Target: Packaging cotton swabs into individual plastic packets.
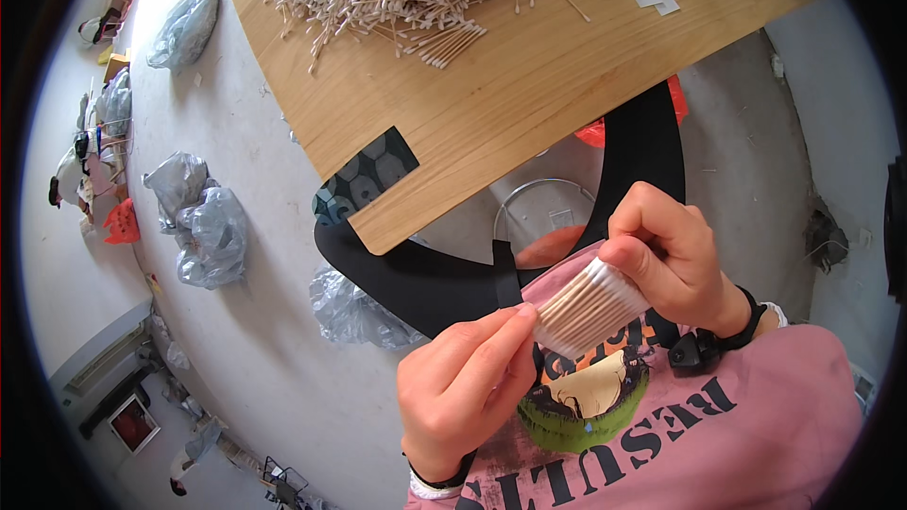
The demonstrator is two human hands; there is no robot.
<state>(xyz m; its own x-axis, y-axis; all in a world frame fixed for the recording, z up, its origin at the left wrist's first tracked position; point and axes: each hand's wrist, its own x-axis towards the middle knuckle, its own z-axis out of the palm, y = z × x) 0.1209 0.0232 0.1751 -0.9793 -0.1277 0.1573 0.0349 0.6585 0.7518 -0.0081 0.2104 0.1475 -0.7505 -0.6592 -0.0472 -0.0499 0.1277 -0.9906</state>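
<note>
Swab bundle (pixel 588 312) bridges both hands, sticks slanting up-right. Left hand (pixel 465 376) pinches lower-left end, right hand (pixel 682 260) upper-right; both grips closed.

Bold black capitals (pixel 614 449) cross the pink shirt (pixel 794 397) at the frame's lower right; more lettering (pixel 567 365), above them, is partly hidden.

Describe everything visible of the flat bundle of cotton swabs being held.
The flat bundle of pale-stemmed, white-tipped cotton swabs forms a side-by-side row, white tips lined up at its upper right end. Clear plastic seems to wrap it. It slants in the air before the pink printed shirt, held by the left hand at its left corner and the right hand at its tipped end.
</note>
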